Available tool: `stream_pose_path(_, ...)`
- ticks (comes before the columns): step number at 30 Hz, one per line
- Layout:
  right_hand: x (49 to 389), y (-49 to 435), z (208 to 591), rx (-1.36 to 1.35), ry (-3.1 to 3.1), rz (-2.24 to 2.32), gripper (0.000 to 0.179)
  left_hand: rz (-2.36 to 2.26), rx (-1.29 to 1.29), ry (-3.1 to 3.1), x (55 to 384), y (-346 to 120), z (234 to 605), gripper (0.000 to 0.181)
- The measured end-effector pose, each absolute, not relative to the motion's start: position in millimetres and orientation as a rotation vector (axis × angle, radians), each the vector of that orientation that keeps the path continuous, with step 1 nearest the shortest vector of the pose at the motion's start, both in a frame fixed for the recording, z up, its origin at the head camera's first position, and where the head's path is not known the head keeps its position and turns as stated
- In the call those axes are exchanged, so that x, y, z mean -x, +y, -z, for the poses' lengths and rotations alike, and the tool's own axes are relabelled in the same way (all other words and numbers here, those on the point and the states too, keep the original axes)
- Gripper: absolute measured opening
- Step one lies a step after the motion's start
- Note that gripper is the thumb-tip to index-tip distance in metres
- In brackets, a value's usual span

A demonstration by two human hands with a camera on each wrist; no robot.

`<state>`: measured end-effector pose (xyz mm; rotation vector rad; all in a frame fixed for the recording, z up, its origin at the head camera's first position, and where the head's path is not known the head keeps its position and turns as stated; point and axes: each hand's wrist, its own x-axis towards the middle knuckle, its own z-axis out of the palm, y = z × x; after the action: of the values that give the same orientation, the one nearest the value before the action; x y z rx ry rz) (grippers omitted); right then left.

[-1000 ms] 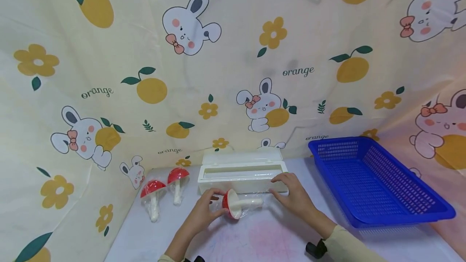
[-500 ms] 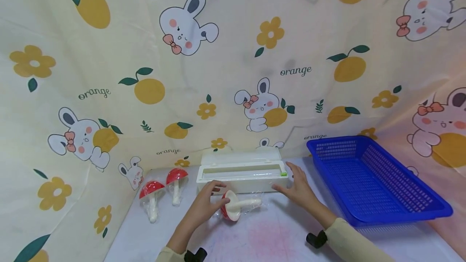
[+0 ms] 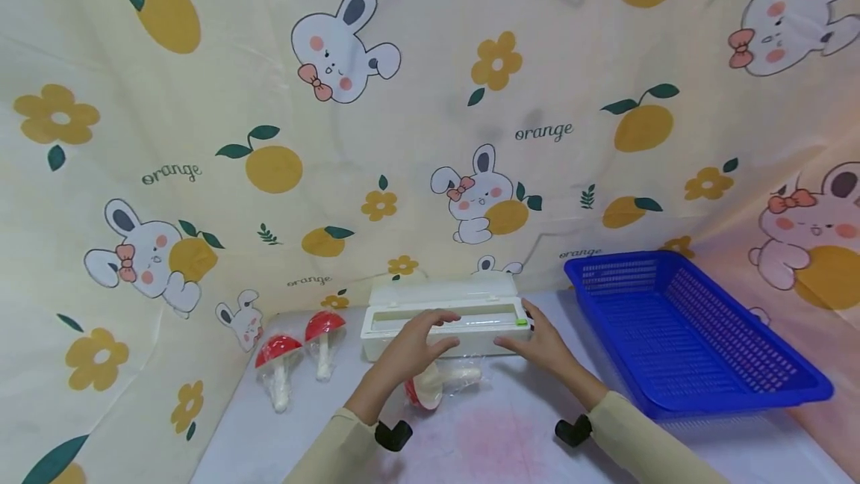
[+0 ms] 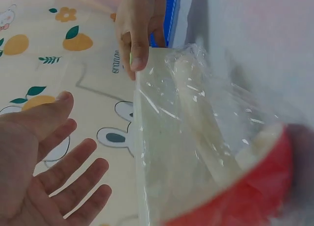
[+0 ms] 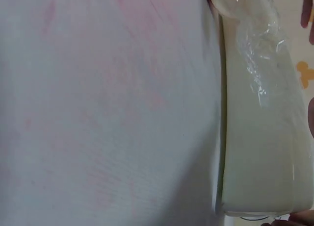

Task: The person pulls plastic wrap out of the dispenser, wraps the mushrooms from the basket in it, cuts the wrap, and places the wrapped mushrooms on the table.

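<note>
A red-capped mushroom model [image 3: 462, 374] in clear film lies on its side before a white cling film dispenser [image 3: 463, 346]; my left hand partly hides its cap. The dispenser's lid is raised, showing the long slot, and a green slider [image 3: 521, 323] sits at its right end. My left hand [image 3: 411, 349] hovers above the mushroom and the dispenser's front, fingers spread, holding nothing. At the dispenser's right end is my right hand [image 3: 547, 346], thumb in front and fingers near the slider. The left wrist view shows the mushroom's red cap [image 4: 245, 201] close up.
Two more film-wrapped mushrooms, one nearer [image 3: 278, 372] and one farther [image 3: 325, 342], lie to the left on the white table [image 3: 497, 439]. A blue plastic basket [image 3: 699, 387] stands at the right. Behind everything hangs a patterned cloth [image 3: 403, 125].
My left hand has left the mushroom's cap and moved up and right over the dispenser. My right hand has shifted along the dispenser's right end. The green slider has come into sight.
</note>
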<state>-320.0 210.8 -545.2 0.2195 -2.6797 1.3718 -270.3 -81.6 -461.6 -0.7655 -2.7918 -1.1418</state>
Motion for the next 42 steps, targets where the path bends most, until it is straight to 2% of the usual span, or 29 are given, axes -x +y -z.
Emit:
stream_pose_path(7,324,212,548,-0.191,-2.683,-1.408,0.118,1.139,0.888,-2.781,288,-62,461,0.040)
stream_pose_path(14,329,219,554,-0.242,-2.640,-1.431,0.108,1.156,0.936,-2.788,304,-48,465,0.038)
stream_pose_path(27,338,228,561,-0.317,-2.575,-1.467,0.101,1.392,0.850,-2.775,336,-19,483,0.029)
stream_pose_path(42,336,228,560,-0.337,-2.517,-1.526,0.097,1.450,0.853,-2.683,345,22,494,0.020)
